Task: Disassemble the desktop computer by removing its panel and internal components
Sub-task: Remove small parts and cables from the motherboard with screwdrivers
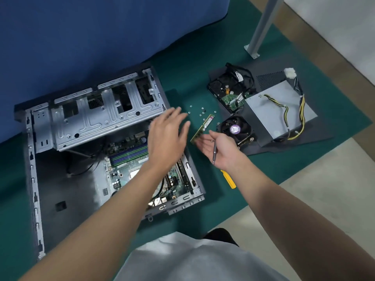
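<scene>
One open computer case (60,175) is lying on the green mat (203,63) at the left, its one grey drive cage (91,118) sitting across the top and one motherboard (125,167) showing in the lower right part. The left hand (166,138), blurred, is hovering over the case's right edge with fingers spread and nothing in it. Just right of it, about eight small screws (199,114) are lying loose on the mat. One memory stick (204,126) is slanting down to the fingertips of the right hand (217,148), which is lying palm up with fingers loosely uncurled; whether it is holding the stick I cannot tell. The metal shaft of one yellow-handled screwdriver (229,179) is crossing that palm. Further right, one cooler fan (235,129), one hard drive (225,88) and one power supply (278,112) are sitting on the dark removed panel (267,78).
</scene>
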